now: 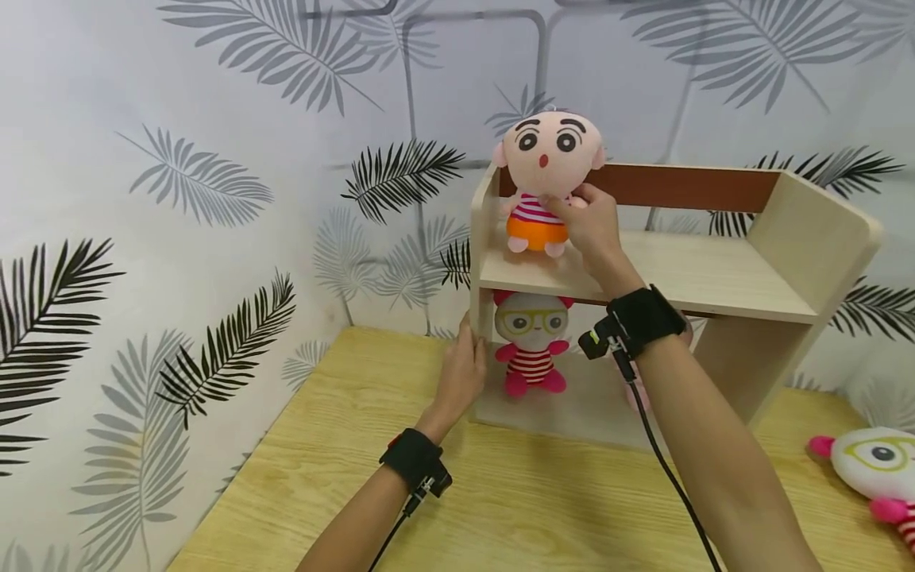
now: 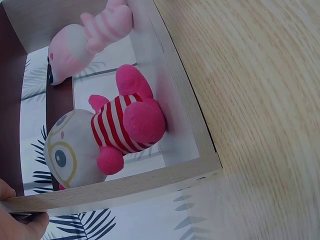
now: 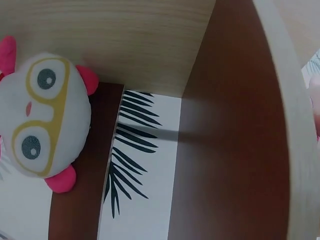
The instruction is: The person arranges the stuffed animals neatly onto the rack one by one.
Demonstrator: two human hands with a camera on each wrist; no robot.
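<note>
My right hand (image 1: pixel 595 230) pinches a boy plush doll (image 1: pixel 543 159) by its side, thumb across its striped shirt. The doll is upright at the left end of the upper shelf board (image 1: pixel 700 258), facing me, its orange shorts close over the board. My left hand (image 1: pixel 461 373) grips the left side panel (image 2: pixel 115 189) of the wooden desk shelf, fingers and thumb around its edge. Below sits a plush toy with yellow glasses (image 1: pixel 531 349), pink limbs and a red-striped body. A pale pink plush (image 2: pixel 75 52) sits further right in that compartment, partly hidden by my right forearm in the head view.
Another yellow-glasses plush toy (image 1: pixel 875 461) lies on the wooden table (image 1: pixel 343 413) at the far right. The shelf's right side panel (image 1: pixel 815 246) rises above the upper board. Behind stands a leaf-patterned wall (image 1: pixel 229 238). A cable hangs from each wrist camera.
</note>
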